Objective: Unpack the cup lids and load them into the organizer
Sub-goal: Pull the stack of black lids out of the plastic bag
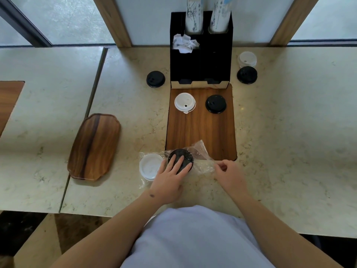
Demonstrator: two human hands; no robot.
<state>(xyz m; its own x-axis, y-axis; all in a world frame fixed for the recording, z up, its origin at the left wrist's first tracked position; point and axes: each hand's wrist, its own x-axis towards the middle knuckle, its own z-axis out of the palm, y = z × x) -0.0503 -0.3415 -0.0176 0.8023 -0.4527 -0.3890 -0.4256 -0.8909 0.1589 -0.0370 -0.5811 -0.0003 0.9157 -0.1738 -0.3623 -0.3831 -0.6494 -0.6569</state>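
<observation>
Inside, plastic bag (201, 163): black lids (180, 154)

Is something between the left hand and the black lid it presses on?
Yes. The clear plastic wrap covers the black lid; the left hand presses through it, while the right hand pinches the wrap's end.

No legible text, labels or numbers. The paper cups (194, 16) carry blue-grey printed artwork; any lettering is unreadable.
</observation>
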